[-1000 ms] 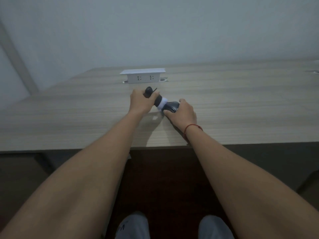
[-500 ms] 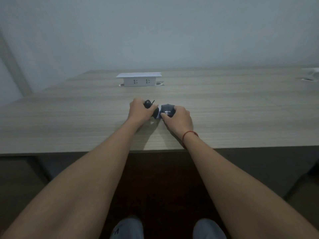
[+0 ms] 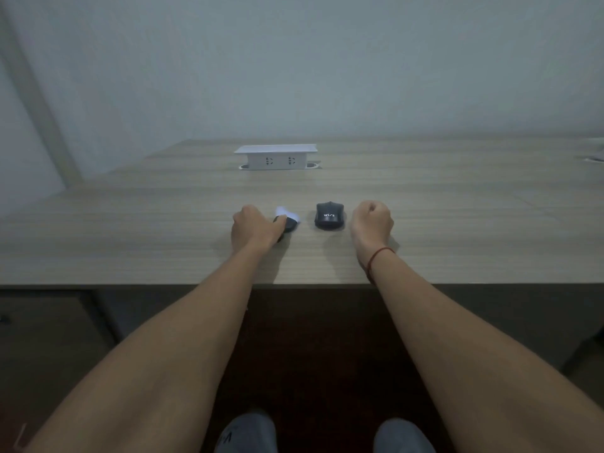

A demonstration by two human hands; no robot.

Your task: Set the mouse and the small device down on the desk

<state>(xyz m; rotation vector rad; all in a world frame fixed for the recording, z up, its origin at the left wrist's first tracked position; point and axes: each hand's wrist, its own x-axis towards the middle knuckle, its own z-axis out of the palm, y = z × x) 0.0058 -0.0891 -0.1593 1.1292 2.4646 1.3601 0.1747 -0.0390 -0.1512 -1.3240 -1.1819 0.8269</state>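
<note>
A black computer mouse (image 3: 329, 216) with white lettering lies on the wooden desk (image 3: 457, 223), untouched. My left hand (image 3: 253, 228) grips a small dark object (image 3: 285, 223) that has a white piece (image 3: 287, 213) at its far end, resting on the desk just left of the mouse. My right hand (image 3: 372, 222) sits on the desk right of the mouse with its fingers curled into a fist, holding nothing. A red string is tied round the right wrist.
A white pop-up socket box (image 3: 276, 156) stands at the back middle of the desk. A pale object (image 3: 595, 156) shows at the far right edge. A grey wall lies behind. The desk's front edge runs just under my forearms.
My hands have pulled apart. The right hand let go of the mouse, which now lies alone on the desk, and moved right. The left hand kept the dark and white piece and shifted left.
</note>
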